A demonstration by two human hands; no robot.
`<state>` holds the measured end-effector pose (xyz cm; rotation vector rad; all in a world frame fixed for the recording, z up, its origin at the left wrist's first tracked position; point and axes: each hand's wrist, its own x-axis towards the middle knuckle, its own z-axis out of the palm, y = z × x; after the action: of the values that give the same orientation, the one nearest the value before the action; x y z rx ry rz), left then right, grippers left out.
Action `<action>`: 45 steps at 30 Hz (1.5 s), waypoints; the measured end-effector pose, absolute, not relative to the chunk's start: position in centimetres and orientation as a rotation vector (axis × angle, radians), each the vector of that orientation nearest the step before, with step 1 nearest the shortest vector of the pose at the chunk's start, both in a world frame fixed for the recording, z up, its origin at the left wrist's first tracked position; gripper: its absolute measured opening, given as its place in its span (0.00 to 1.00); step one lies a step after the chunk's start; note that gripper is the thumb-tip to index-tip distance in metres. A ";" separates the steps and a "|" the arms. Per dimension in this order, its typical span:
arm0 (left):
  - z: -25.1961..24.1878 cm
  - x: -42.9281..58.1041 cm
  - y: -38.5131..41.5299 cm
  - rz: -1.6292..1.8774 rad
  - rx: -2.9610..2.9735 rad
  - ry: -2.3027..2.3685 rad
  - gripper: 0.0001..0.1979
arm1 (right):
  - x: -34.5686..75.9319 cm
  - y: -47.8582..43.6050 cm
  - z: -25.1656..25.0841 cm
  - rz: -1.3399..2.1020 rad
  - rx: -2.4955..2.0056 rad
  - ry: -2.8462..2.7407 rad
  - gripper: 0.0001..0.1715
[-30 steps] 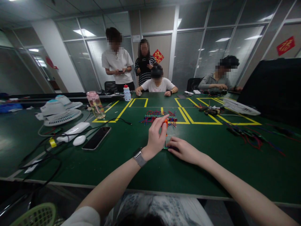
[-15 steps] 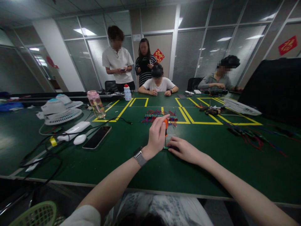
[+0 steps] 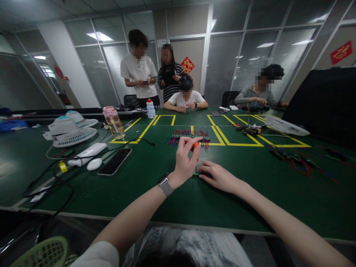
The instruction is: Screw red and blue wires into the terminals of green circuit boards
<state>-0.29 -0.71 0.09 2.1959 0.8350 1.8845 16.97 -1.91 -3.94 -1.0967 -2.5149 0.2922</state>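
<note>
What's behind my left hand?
Beyond your left hand lie wired boards and a strip of yellow tape. The hand covers some of the boards' near side, so that part can't be seen.

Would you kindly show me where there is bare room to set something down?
Bare table lies between the phone and the left hand, and between the right hand and the wire bundle at right. It is crowded at left, with fans, bottle and cables, and just beyond the left hand, with a row of wired boards.
</note>
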 end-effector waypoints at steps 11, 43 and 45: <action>0.0 -0.2 -0.4 1.853 2.159 0.774 0.14 | 16.9 -1.9 -3.9 0.284 -1.106 -2.522 0.11; 0.1 0.0 -0.5 1.882 2.244 0.744 0.11 | 16.9 -1.8 -4.1 0.279 -1.096 -2.530 0.11; 0.1 -0.1 -0.7 1.864 2.249 0.771 0.10 | 16.9 -1.8 -4.1 0.279 -1.097 -2.530 0.11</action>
<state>-0.09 -0.66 0.07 2.2485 0.7706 1.8637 16.95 -1.77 -4.08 -1.0966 -2.5302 0.2790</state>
